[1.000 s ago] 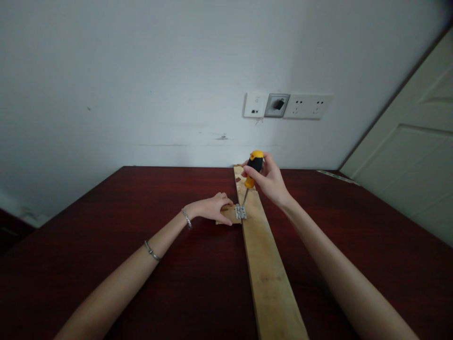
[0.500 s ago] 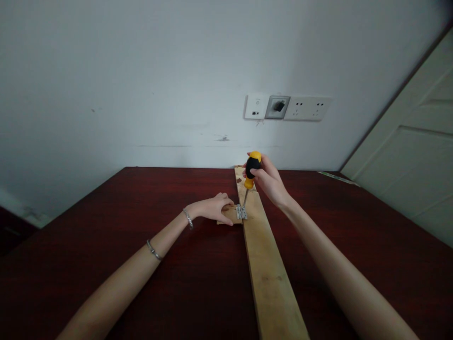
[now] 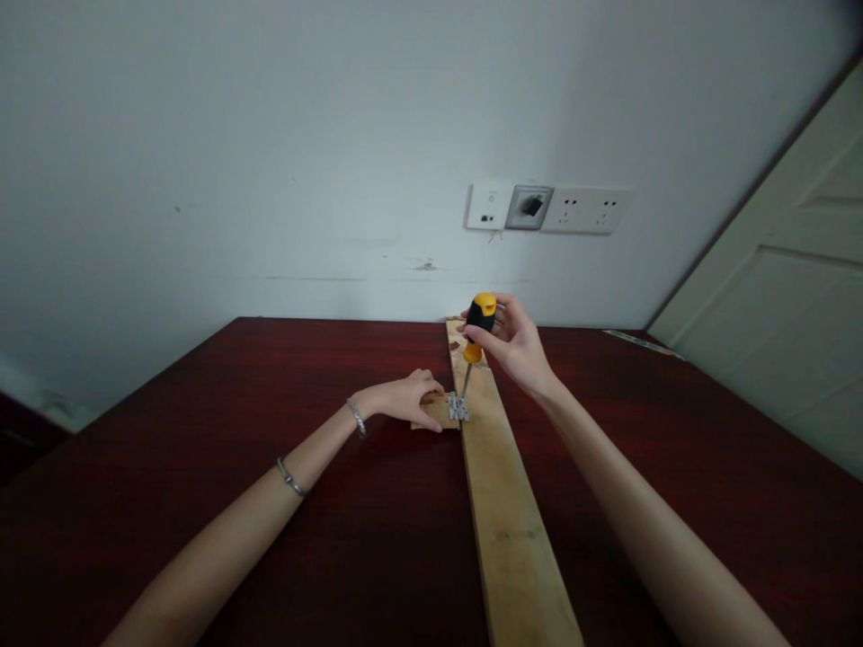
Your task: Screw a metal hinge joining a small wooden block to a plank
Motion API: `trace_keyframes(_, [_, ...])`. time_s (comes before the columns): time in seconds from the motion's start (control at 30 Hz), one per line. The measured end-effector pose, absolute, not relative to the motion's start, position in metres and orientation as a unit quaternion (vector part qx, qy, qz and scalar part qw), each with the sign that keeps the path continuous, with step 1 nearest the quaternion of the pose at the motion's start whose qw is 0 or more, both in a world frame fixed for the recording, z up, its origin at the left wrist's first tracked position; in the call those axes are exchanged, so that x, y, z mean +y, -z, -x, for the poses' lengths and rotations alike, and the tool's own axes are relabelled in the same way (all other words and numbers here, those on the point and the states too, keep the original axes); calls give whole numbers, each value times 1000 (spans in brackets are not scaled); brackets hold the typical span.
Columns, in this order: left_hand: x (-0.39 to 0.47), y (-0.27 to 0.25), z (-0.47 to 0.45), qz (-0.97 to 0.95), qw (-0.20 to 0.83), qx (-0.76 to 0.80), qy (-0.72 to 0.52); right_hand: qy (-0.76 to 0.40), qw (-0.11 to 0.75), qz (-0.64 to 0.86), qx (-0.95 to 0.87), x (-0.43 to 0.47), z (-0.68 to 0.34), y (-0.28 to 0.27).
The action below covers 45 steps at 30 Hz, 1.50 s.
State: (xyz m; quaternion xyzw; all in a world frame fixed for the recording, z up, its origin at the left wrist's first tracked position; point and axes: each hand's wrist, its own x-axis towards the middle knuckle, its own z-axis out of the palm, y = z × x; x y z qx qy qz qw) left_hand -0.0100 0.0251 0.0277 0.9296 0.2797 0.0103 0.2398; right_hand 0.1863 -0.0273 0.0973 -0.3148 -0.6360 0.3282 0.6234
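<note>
A yellow and black screwdriver (image 3: 481, 314) is gripped by its handle in my right hand (image 3: 516, 350). It stands nearly upright, and its shaft reaches down to a small metal hinge (image 3: 458, 408). The hinge lies across the seam between a long wooden plank (image 3: 509, 503) and a short wooden block (image 3: 431, 412). My left hand (image 3: 408, 398) is closed around the short block, thumb on the near side and fingers on the far side, pressing it beside the plank. Any screw under the screwdriver tip is too small to make out.
The dark red tabletop (image 3: 324, 359) runs back to a white wall (image 3: 303, 135). Wall sockets (image 3: 549, 208) sit above the table, one with a black plug. A thin pale strip (image 3: 644, 343) lies near the back right edge, beside a white panelled door (image 3: 788, 296).
My right hand's fingers have shifted around the screwdriver handle, and the handle has turned slightly. The left hand, block and plank stay nearly in place.
</note>
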Motion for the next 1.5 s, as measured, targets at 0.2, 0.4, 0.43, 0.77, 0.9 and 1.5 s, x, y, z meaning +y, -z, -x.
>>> trace_keyframes(0.2, [25, -26, 9, -931, 235, 281, -12, -312, 632, 322, -632, -26, -185, -95])
trace_keyframes(0.4, [26, -26, 9, -931, 238, 278, -10, -331, 605, 342, -638, -26, -187, -95])
trace_keyframes(0.43, [26, -26, 9, -930, 239, 280, -8, -339, 604, 336, -638, -25, -188, -94])
trace_keyframes(0.77, [26, -24, 9, -931, 234, 279, -10, -333, 591, 338, -653, -24, -192, -96])
trace_keyframes(0.9, [24, -26, 8, -931, 233, 281, -6, -319, 618, 325, -641, -27, -187, -100])
trace_keyframes(1.5, [25, -25, 9, -929, 241, 279, -14, -384, 597, 292, -641, -25, -189, -95])
